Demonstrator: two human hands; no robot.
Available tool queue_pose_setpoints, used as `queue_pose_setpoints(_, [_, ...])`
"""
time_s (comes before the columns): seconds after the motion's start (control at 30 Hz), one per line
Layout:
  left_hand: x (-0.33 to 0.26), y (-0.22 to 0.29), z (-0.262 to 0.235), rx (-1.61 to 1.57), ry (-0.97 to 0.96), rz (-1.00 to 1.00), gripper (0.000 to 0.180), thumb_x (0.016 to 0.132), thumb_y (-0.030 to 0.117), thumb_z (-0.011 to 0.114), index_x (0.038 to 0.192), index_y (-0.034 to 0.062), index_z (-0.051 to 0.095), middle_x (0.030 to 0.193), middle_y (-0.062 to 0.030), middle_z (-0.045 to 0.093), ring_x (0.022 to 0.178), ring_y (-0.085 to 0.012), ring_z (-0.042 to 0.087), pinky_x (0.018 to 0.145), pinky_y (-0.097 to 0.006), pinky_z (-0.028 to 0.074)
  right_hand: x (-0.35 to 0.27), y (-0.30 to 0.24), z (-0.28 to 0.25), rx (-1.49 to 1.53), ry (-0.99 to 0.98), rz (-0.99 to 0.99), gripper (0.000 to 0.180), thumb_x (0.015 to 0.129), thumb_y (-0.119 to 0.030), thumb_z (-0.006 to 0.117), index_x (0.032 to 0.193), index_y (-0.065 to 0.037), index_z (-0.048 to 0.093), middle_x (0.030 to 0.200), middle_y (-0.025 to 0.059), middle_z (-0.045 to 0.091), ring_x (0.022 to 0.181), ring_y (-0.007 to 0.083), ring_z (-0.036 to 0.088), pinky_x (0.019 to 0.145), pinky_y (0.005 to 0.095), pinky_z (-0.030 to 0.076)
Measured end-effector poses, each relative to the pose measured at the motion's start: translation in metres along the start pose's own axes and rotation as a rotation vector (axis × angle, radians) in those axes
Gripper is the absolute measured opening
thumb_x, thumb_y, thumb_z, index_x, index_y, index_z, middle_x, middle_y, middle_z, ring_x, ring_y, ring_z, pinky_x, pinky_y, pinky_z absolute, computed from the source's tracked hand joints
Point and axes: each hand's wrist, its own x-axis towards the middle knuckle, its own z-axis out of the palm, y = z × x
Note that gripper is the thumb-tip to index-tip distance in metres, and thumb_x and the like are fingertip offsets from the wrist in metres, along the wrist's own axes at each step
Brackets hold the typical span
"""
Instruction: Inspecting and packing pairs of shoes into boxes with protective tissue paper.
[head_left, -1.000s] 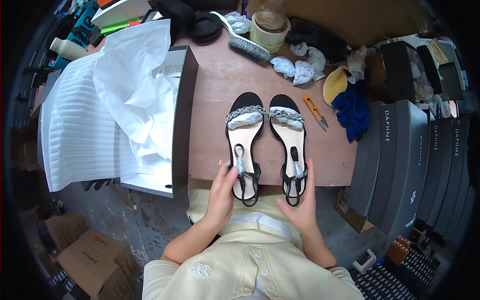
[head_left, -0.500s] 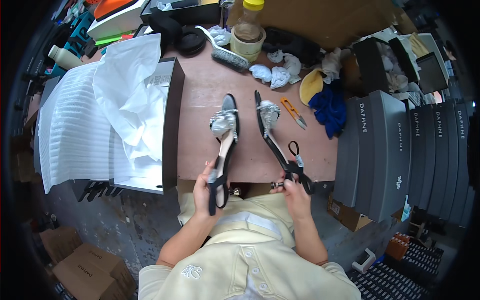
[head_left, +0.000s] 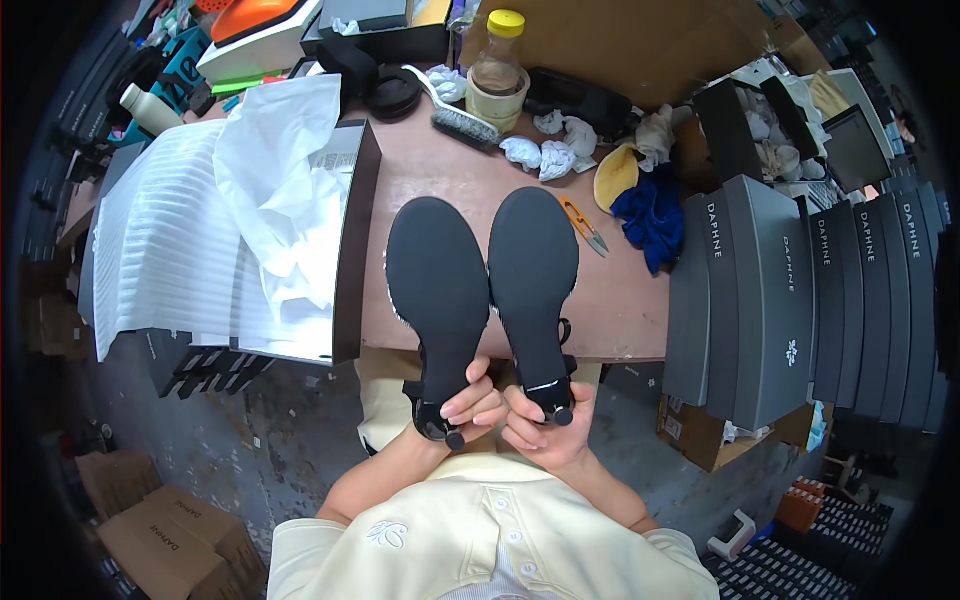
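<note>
- Both sandals have been turned over since the earlier frames: then they lay strap-up on the table; now the soles face the camera.
- Left sandal is gripped at the heel by the closed left hand; right sandal is gripped likewise by the closed right hand.
- Two sandals are held side by side, toes over the table's near edge, heels toward the body, probably so that both soles can be compared.
- Left of the table, one open box with white paper is seen.
- On the table behind the sandals: one snips, one brush, one bottle.
- Right of the table, several grey boxes are stacked upright.
</note>
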Motion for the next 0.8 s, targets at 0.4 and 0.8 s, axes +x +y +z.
queue_pose_setpoints(0.4, [-0.006, -0.003, 0.004, 0.024, -0.09, -0.052, 0.039, 0.098, 0.036, 0.031, 0.087, 0.0064, 0.052, 0.046, 0.0013, 0.05, 0.042, -0.01, 0.043, 0.058, -0.025, 0.037, -0.01, -0.005, -0.01, -0.124, -0.009, -0.003, 0.055, 0.084, -0.056, 0.046, 0.103, -0.005, 0.051, 0.068, 0.0027, 0.046, 0.047, 0.01, 0.038, 0.048, 0.0243, 0.032])
queue_pose_setpoints(0.8, [-0.013, 0.009, -0.006, -0.035, 0.215, 0.107, 0.025, 0.093, 0.031, 0.043, 0.099, 0.0073, 0.05, 0.053, 0.0029, 0.044, 0.049, -0.0093, 0.04, 0.062, -0.025, 0.034, 0.005, -0.058, -0.001, -2.019, 0.817, -0.572, 0.063, 0.075, -0.025, 0.07, 0.127, 0.0, 0.046, 0.1, 0.0145, 0.059, 0.089, 0.0256, 0.059, 0.076, 0.0361, 0.047])
